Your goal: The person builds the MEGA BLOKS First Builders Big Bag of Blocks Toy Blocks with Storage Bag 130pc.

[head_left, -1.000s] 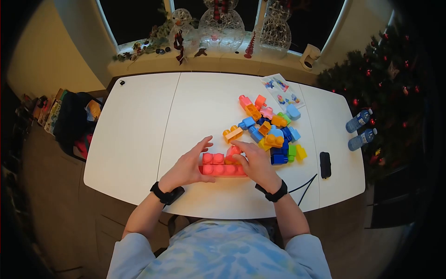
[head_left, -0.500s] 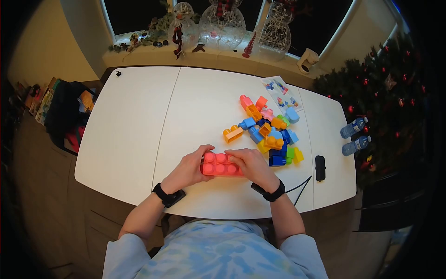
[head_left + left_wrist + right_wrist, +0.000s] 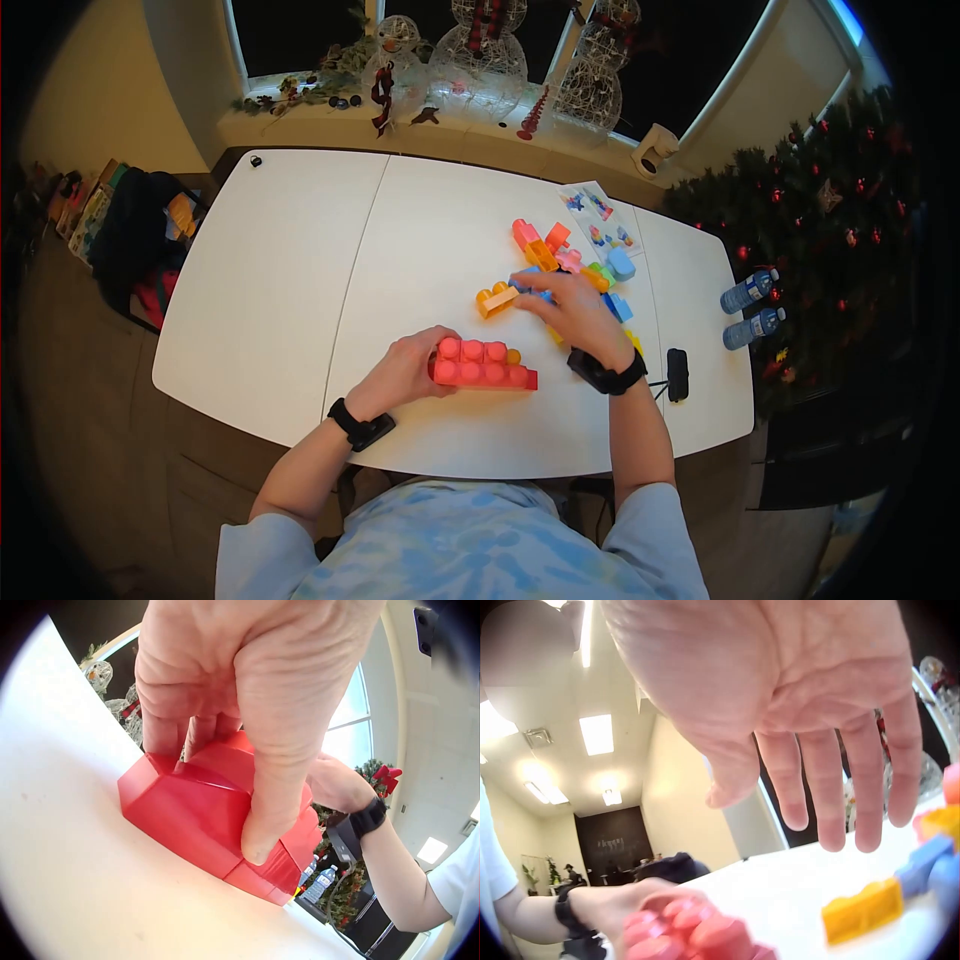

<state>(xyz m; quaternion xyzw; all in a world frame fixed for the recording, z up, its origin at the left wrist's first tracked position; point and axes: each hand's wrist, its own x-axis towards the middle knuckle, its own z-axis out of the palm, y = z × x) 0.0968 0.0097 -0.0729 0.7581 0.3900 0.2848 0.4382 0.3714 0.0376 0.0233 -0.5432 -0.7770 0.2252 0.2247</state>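
My left hand (image 3: 402, 374) grips the left end of a built-up red toy block stack (image 3: 486, 372), its thumb along the near side and its fingers on the far side. In the left wrist view the thumb presses the side of the red stack (image 3: 191, 817), which sits low on the white table. Beside the stack's upper row an orange stud (image 3: 514, 356) shows. My right hand (image 3: 578, 308) hovers over the loose blocks, fingers extended, its palm bare in the right wrist view. Nearest its fingertips lies an orange block (image 3: 496, 300), next to a blue block (image 3: 924, 864).
Loose blocks in pink, blue, green and yellow lie in a pile partly hidden under my right hand. Behind them is a picture sheet (image 3: 605, 222). A black case (image 3: 678, 375) with a cable and two water bottles (image 3: 750, 290) are on the right.
My right hand has left the red stack and moved forward and right to the pile. A tilted red block now sits level in the stack's upper row. The left hand keeps its grip.
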